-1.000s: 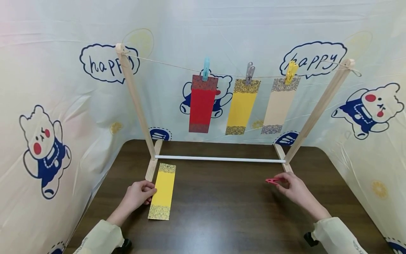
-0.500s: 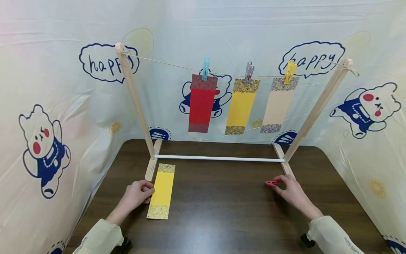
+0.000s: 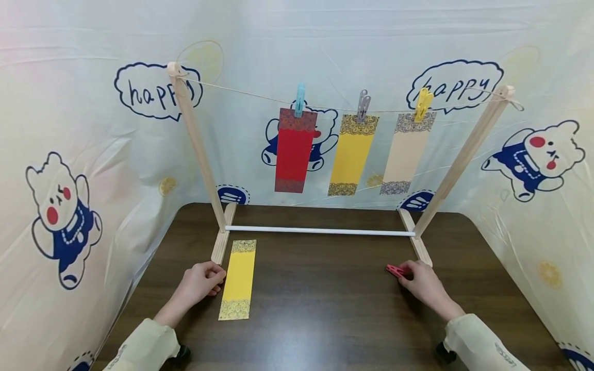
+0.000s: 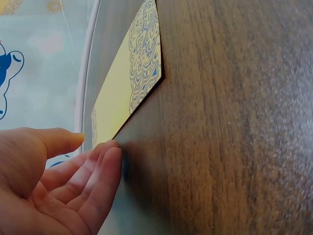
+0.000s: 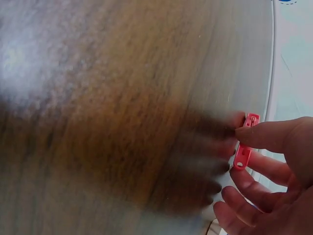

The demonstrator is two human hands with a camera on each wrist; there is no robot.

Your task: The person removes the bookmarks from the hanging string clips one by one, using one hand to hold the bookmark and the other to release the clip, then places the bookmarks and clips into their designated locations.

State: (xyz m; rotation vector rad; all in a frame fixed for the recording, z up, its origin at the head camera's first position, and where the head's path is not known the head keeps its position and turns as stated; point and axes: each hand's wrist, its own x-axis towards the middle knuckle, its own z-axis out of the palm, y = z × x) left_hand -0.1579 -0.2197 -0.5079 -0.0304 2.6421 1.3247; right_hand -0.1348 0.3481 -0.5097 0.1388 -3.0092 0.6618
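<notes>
Dark desk is carrying the loose yellow card at left; the left hand is resting at its left edge, fingers relaxed, contact unclear, while the right hand is pinching the red clip. Step is looking like card pick-up; next move is probably calling for left fingers gripping that edge.

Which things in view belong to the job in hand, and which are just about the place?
Likely in the job:
red clip, pinched in the right hand
loose yellow card on the table, beside the left hand
string and wooden frame, probably, as cards hang there

Likely just about:
hanging red card, hanging yellow card and hanging pale card, not being handled
patterned backdrop
</notes>
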